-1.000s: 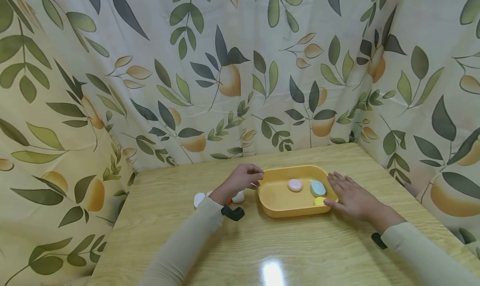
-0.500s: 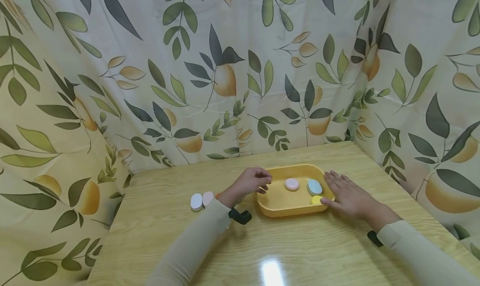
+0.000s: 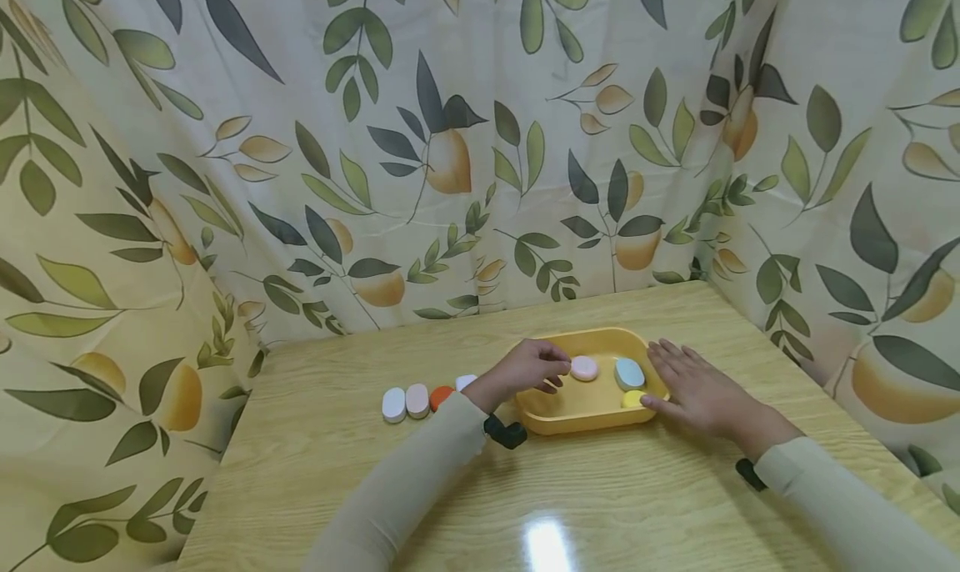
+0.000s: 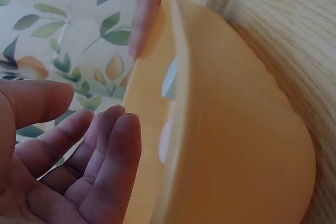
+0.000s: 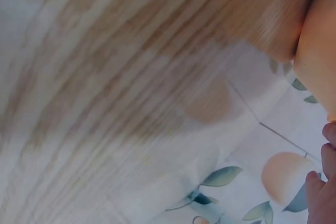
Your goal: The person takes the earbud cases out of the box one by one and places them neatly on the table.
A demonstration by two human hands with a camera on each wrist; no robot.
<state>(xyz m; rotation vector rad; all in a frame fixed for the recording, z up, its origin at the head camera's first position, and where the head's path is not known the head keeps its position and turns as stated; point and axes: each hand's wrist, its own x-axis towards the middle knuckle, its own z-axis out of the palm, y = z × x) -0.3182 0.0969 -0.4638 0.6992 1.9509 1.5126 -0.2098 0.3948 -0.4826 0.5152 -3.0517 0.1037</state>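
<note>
An orange-yellow tray [image 3: 592,423] stands on the table with a round pink piece [image 3: 584,368], a light blue rounded piece [image 3: 629,373] and a yellow piece [image 3: 633,399] inside. My left hand [image 3: 532,368] hovers over its left part, near the pink piece. In the left wrist view the thumb and loosely bent fingers [image 4: 118,166] are apart, holding nothing. My right hand [image 3: 697,393] rests against the tray's right rim with straight fingers. Only some fingertips [image 5: 323,192] show at the edge of the right wrist view.
Left of the tray, a row on the wood-grain table [image 3: 322,472] includes a white piece [image 3: 393,405], a pale pink piece [image 3: 417,401], an orange-red piece [image 3: 441,397] and another white piece [image 3: 466,382], partly behind the left forearm. Leaf-patterned curtains [image 3: 450,247] surround the table.
My left hand has moved right, from the tray's left rim to over its inside. More of the row on the table has come into sight. My right hand stays at the right rim.
</note>
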